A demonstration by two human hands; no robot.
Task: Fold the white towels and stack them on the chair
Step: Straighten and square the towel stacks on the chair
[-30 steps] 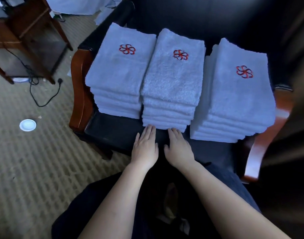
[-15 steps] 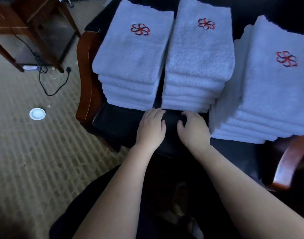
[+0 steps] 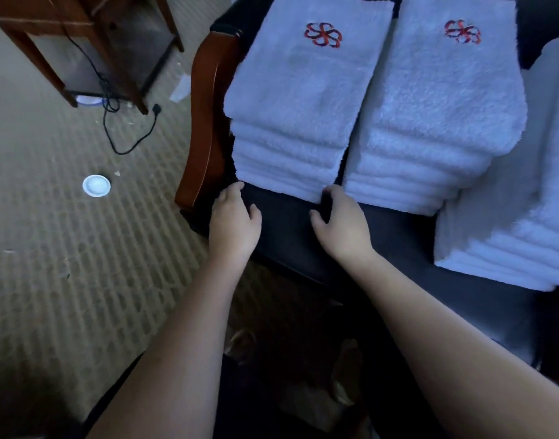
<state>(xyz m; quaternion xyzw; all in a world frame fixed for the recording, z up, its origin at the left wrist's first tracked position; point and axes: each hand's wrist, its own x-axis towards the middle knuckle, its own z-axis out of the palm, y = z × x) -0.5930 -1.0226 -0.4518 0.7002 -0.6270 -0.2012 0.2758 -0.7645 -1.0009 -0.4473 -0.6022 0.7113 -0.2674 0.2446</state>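
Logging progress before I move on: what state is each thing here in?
Left stack: folded, on chair, hands at both front corners.
Middle stack: folded, on chair.
Right stack: folded, partly out of frame.
Left hand: fingertips touch left stack.
Right hand: fingers curled at left stack, grip unclear.
Plug: unplugged, on floor.

Dark chair seat (image 3: 287, 223) w/ 3 folded white towel stacks (image 3: 430, 122) side by side

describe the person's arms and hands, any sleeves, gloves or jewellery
Both forearms are bare as far as the frame shows, with no sleeve in view. The left hand and right hand wear no gloves, and no ring, watch or bracelet shows on the fingers or wrists.
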